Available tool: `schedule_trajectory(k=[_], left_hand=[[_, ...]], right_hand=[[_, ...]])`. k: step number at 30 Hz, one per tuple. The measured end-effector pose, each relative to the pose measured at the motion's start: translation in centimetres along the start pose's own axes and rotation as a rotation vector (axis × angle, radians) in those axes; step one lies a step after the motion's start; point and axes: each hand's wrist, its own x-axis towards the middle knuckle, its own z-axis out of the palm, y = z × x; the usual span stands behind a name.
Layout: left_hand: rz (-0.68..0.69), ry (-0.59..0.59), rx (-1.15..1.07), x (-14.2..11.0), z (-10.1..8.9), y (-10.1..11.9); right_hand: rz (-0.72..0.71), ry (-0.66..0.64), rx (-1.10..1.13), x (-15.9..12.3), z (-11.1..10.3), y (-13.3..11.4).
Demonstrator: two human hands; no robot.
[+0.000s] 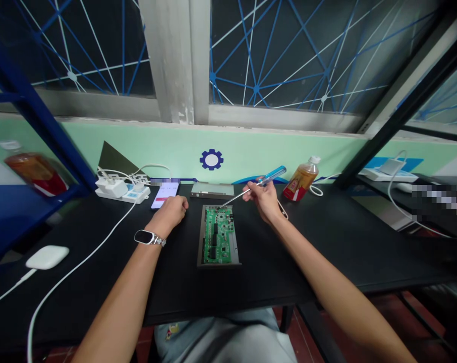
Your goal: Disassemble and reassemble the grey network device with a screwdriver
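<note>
A: What do I have on my feed, largest first?
B: The black worktop (266, 287), spanning the lower half of the frame. At its centre lies the green circuit board (224, 237), seated in a shallow metal tray (234, 256), its long sides running away from me.
A: The bottles?
B: One amber bottle (301, 179) with a white cap and red label, right of centre near the wall; another bottle (37, 171) at the left edge, beyond the blue frame.
A: And behind the board?
B: A flat metal plate (212, 190), near the wall. The white power strip (124, 190) lies left of centre, cables attached.
A: My hands?
B: Right hand (264, 199), right of centre: fingers closed around the screwdriver (272, 175) by its shaft and blue handle. The shaft slopes down-left to the board's far end; I cannot tell whether the tip touches. Left hand (170, 214), left of centre: fingers curled narrow over the near end of the lit phone (165, 194). Whether they grip anything, I cannot tell.
A: Smallest?
B: The white rounded device (47, 257), lower left, with a cable at its near end.
</note>
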Motion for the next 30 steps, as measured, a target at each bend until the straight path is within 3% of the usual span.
schedule_trajectory(k=[3, 5, 9, 13, 20, 30], left_hand=[[0.060, 0.016, -0.149, 0.2, 0.0, 1.4], [0.092, 0.054, -0.465, 0.2, 0.3, 3.3], [-0.080, 0.097, -1.138, -0.5, 1.6, 7.3], [-0.236, 0.038, -1.488, -1.0, 3.0, 9.5], [-0.372, 0.011, -1.756, -1.1, 3.4, 10.2], [-0.443, 0.037, -1.878, -1.0, 3.5, 10.5]], right_hand=[[0.009, 0.006, 0.027, 0.0, 0.1, -0.2], [0.017, 0.004, 0.048, 0.0, 0.2, -0.2], [-0.022, 0.016, 0.114, -0.3, 0.5, -0.1], [-0.088, 0.020, 0.134, -0.7, 0.9, -0.1], [-0.164, 0.013, 0.104, -0.9, 0.9, 0.0], [-0.198, -0.030, 0.092, -1.1, 0.8, 0.2]])
